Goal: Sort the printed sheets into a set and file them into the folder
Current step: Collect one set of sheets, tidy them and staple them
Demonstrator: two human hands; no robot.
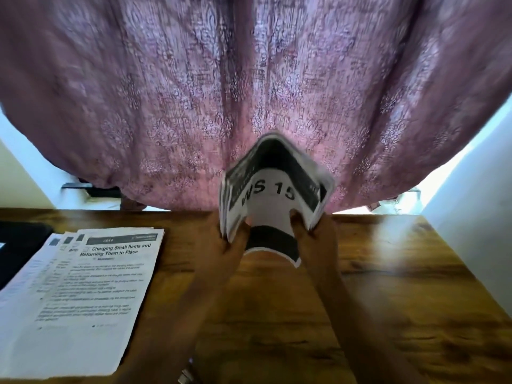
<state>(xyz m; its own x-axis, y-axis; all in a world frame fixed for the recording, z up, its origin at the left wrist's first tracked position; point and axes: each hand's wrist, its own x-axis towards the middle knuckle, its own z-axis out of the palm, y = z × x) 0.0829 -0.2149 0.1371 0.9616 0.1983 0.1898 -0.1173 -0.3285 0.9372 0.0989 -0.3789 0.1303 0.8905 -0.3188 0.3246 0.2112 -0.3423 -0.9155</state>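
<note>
Clearly, hands grip sheets marked "WS 15".

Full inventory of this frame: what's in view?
Curtain: one, mauve patterned, hanging behind the table.
Table: one, brown wood, foreground.
Flat sheets: several, white with black print, fanned on the table's left.
Bent bundle: one, white and black, marked "WS 15", held up mid-frame.
Dark object: one, black, far left; cannot identify.
Left hand: grips the bundle's left side.
Right hand: grips the bundle's right side.
</note>
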